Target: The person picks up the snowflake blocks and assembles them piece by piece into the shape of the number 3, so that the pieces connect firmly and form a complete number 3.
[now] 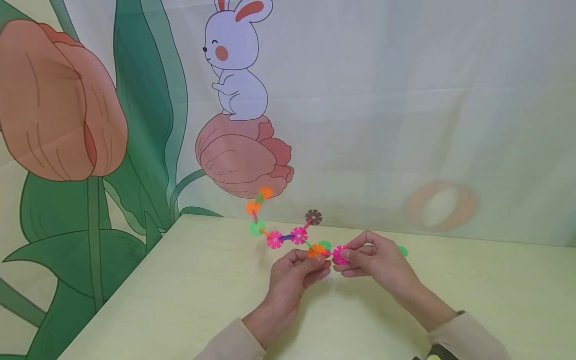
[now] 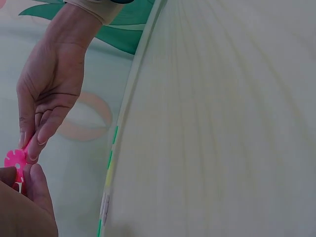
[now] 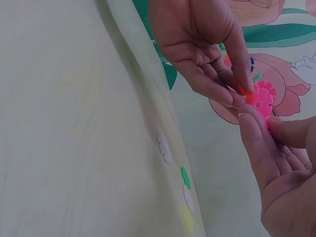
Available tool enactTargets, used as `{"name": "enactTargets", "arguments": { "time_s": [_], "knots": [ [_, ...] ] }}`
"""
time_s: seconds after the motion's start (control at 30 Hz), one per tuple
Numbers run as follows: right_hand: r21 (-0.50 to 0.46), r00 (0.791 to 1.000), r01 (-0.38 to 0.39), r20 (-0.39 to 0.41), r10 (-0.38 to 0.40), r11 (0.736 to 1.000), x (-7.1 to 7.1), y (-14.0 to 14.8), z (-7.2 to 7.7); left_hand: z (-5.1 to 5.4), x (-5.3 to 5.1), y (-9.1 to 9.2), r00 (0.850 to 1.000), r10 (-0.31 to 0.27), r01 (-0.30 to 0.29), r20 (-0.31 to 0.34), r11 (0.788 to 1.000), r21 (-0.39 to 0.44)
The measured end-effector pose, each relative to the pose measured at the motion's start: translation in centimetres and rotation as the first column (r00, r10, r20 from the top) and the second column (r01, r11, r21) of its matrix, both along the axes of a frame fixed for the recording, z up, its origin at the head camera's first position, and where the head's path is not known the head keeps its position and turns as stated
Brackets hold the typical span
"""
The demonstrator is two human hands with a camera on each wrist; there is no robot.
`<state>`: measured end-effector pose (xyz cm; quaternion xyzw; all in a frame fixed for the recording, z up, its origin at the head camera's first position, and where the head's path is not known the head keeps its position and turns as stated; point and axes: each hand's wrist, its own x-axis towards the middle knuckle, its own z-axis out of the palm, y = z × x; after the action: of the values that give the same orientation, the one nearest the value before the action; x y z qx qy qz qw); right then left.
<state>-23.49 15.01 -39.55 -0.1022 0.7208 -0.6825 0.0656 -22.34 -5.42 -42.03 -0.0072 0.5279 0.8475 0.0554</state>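
Note:
A chain of notched plastic discs, pink, orange, green and blue, runs up and left from my hands in the head view; a brown disc stands on a side branch. My left hand pinches an orange disc at the chain's near end. Just to its right, my right hand holds a pink disc between thumb and fingers. The two discs meet or nearly meet through a small pink piece; fingertips partly hide the joint. In the right wrist view the pink disc shows between both hands' fingertips.
Loose discs lie on the pale table: a green disc behind my right hand, and a whitish one under my hands. Further green, white and yellow discs show edge-on in the wrist views. A printed cloth hangs behind.

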Motion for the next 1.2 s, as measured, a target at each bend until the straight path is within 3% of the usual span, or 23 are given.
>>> {"name": "enactTargets", "arguments": {
  "time_s": [0.2, 0.43, 0.73, 1.2],
  "knots": [
    [0.0, 1.0, -0.016, -0.006, 0.016, 1.0, -0.1, 0.0, 0.1, 0.0, -0.2, -0.2, 1.0, -0.018, 0.017, -0.022, 0.999, -0.029],
    [0.114, 0.998, -0.064, 0.005, 0.064, 0.991, -0.5, 1.1, 0.1, 0.1, -0.3, -0.4, 0.993, -0.046, 0.036, -0.107, 0.995, -0.093],
    [0.126, 0.992, -0.118, -0.031, 0.122, 0.985, -0.6, 1.1, -0.1, 0.1, -0.2, -0.4, 0.993, -0.061, 0.05, -0.104, 0.993, -0.103],
    [0.103, 0.989, -0.144, 0.001, 0.145, 0.984, -0.4, 0.7, -0.2, -0.2, 0.3, 0.0, 0.998, -0.059, 0.055, -0.02, 0.989, -0.135]
  ]
}}
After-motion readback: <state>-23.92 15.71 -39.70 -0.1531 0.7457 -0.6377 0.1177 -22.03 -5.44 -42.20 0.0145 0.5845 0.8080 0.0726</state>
